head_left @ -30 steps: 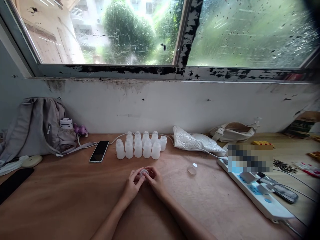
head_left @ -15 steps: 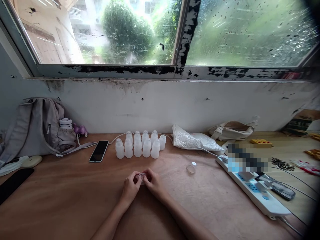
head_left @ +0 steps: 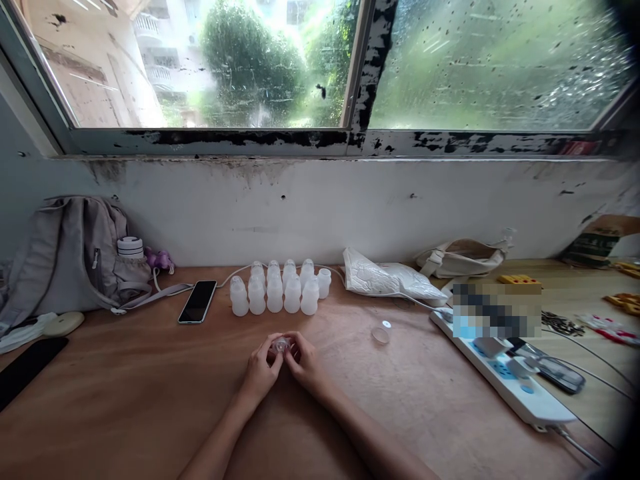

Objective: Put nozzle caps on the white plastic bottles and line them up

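My left hand (head_left: 261, 367) and my right hand (head_left: 301, 360) meet low over the table. Between their fingertips they pinch a small clear round piece (head_left: 281, 345) with a raised middle; its exact kind is too small to tell. Fingers of both hands curl around its edge and hide part of it. Beyond the hands, several frosted white bottles (head_left: 275, 293) stand close together in rows, most with rounded clear tops. One bottle (head_left: 324, 283) at the right end has an open, uncovered mouth. Right of the hands lie a clear ring (head_left: 380, 335) and a small white disc (head_left: 386, 325).
A phone (head_left: 198, 302) lies left of the bottles, near a grey backpack (head_left: 83, 253). White plastic packaging (head_left: 395, 279) rests by the wall. A power strip (head_left: 520, 393) with cables runs along the right side. A beige bag (head_left: 463, 258) sits behind it.
The clear piece has turned between my fingers, from edge-on to showing its round face. Both hands stay in nearly the same place; the view has shifted slightly.
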A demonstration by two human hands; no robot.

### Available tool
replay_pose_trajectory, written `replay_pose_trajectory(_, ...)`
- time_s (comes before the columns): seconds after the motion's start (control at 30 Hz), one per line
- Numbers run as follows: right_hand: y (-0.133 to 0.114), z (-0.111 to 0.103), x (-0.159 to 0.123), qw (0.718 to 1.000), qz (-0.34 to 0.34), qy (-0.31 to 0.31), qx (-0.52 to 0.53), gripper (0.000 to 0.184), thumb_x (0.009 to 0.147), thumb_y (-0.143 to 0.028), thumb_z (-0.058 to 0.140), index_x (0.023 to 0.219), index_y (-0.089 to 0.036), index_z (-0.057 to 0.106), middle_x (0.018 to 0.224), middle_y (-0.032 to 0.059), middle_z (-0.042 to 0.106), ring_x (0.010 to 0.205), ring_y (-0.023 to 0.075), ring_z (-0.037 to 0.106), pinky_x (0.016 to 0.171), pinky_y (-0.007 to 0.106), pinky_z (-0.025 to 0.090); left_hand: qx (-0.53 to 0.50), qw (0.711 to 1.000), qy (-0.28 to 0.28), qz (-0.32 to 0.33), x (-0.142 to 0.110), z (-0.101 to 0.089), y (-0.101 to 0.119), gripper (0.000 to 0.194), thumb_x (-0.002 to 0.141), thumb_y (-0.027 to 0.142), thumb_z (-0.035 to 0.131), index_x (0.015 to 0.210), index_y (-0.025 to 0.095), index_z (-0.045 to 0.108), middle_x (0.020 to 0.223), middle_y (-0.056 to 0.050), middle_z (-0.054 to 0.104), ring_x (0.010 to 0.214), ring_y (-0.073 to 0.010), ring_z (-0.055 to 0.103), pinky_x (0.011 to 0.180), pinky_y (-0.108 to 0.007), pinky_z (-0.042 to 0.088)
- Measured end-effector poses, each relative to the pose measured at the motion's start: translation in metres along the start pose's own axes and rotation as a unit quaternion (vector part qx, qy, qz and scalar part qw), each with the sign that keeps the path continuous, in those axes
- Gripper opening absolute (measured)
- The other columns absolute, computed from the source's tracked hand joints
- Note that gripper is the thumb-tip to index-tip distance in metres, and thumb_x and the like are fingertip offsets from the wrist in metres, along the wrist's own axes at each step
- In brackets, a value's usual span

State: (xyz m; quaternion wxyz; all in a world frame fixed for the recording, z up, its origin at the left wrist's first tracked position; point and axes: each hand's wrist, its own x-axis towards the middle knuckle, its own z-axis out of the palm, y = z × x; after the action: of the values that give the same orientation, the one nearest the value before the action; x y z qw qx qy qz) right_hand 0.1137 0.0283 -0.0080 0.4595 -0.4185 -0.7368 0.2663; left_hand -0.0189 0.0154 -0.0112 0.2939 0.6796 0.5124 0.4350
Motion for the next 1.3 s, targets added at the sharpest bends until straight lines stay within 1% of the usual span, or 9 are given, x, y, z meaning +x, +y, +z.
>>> replay_pose_trajectory(0.13,0.001,0.0,0.0,1.0,0.009,0.006,0.001,0.021,0.073,-0.012,0.046,0.093,-0.018,0.048,0.075,0.0018,0.058,0.057,0.0106,0.052,0.053,0.021,0.043,0.002,1.0,-0.005,-0.005,0.0,0.0,-0.002,0.033,0.075,0.017,0.046,0.107,0.024,0.049,0.097,-0.002,0.063,0.074,-0.0129,0.06,0.074,-0.024,0.047)
replay_pose_trajectory(0.27,0.001,0.0,0.0,1.0,0.008,-0.01,-0.001,0.025,0.071,-0.011,0.046,0.094,-0.019,0.048,0.074,0.0008,0.059,0.058,0.0107,0.052,0.056,0.021,0.043,0.006,1.0,0.005,-0.011,-0.001,0.001,-0.005,0.029,0.075,0.018,0.045,0.103,0.023,0.05,0.09,-0.002,0.063,0.071,-0.0135,0.06,0.07,-0.024,0.047)
replay_pose_trajectory(0.47,0.009,0.004,-0.003,1.0,0.008,-0.022,-0.017,0.022,0.069,-0.009,0.045,0.089,-0.019,0.048,0.072,0.0001,0.058,0.059,0.0109,0.051,0.057,0.021,0.04,0.027,0.999,0.014,-0.018,-0.002,0.002,-0.004,0.024,0.073,0.017,0.047,0.096,0.023,0.05,0.079,0.0,0.062,0.064,-0.0129,0.059,0.065,-0.023,0.046)
replay_pose_trajectory(0.7,0.011,0.005,-0.004,0.999,0.025,-0.022,-0.021,0.019,0.068,-0.009,0.046,0.085,-0.018,0.048,0.065,-0.0025,0.053,0.053,0.0097,0.046,0.052,0.019,0.037,0.069,0.997,0.029,-0.023,-0.003,0.004,-0.002,0.017,0.072,0.019,0.048,0.089,0.022,0.052,0.067,0.002,0.058,0.055,-0.0122,0.055,0.058,-0.022,0.043)
replay_pose_trajectory(0.77,0.008,0.004,-0.003,0.999,0.031,-0.024,-0.01,0.018,0.069,-0.01,0.046,0.085,-0.018,0.048,0.065,-0.0022,0.054,0.054,0.0097,0.047,0.052,0.019,0.037,0.057,0.998,0.027,-0.025,-0.002,0.004,-0.001,0.016,0.074,0.021,0.047,0.089,0.022,0.051,0.066,0.002,0.059,0.056,-0.0123,0.056,0.058,-0.022,0.043)
replay_pose_trajectory(0.9,0.001,-0.001,0.0,0.999,0.035,-0.027,0.024,0.014,0.074,-0.016,0.046,0.088,-0.018,0.049,0.067,-0.001,0.057,0.053,0.0097,0.049,0.051,0.02,0.039,0.02,0.999,0.029,-0.024,-0.002,0.002,0.002,0.02,0.074,0.021,0.048,0.093,0.022,0.05,0.076,0.0,0.063,0.063,-0.0131,0.059,0.062,-0.023,0.045)
replay_pose_trajectory(1.0,-0.002,-0.004,0.0,0.999,0.035,-0.025,0.029,0.014,0.079,-0.021,0.045,0.09,-0.017,0.052,0.068,0.0005,0.059,0.054,0.0102,0.051,0.053,0.02,0.04,-0.003,1.0,0.019,-0.023,-0.002,0.0,0.004,0.018,0.076,0.025,0.046,0.093,0.02,0.051,0.08,-0.002,0.064,0.065,-0.0138,0.059,0.062,-0.023,0.045)
replay_pose_trajectory(1.17,0.002,-0.003,0.0,0.998,0.053,-0.018,0.015,0.017,0.081,-0.028,0.045,0.079,-0.016,0.056,0.063,0.0007,0.059,0.052,0.0101,0.05,0.051,0.02,0.039,-0.024,0.999,-0.006,-0.047,-0.002,-0.001,0.006,0.02,0.081,0.032,0.039,0.085,0.019,0.053,0.074,-0.003,0.063,0.06,-0.0139,0.059,0.053,-0.021,0.043)
replay_pose_trajectory(1.3,0.004,-0.002,0.0,0.995,0.078,-0.028,0.049,0.021,0.082,-0.031,0.044,0.078,-0.015,0.058,0.068,0.0021,0.062,0.057,0.0109,0.053,0.054,0.021,0.042,-0.039,0.997,-0.01,-0.062,-0.001,0.001,0.004,0.019,0.081,0.034,0.039,0.08,0.018,0.051,0.063,0.0,0.059,0.05,-0.0115,0.054,0.046,-0.019,0.039)
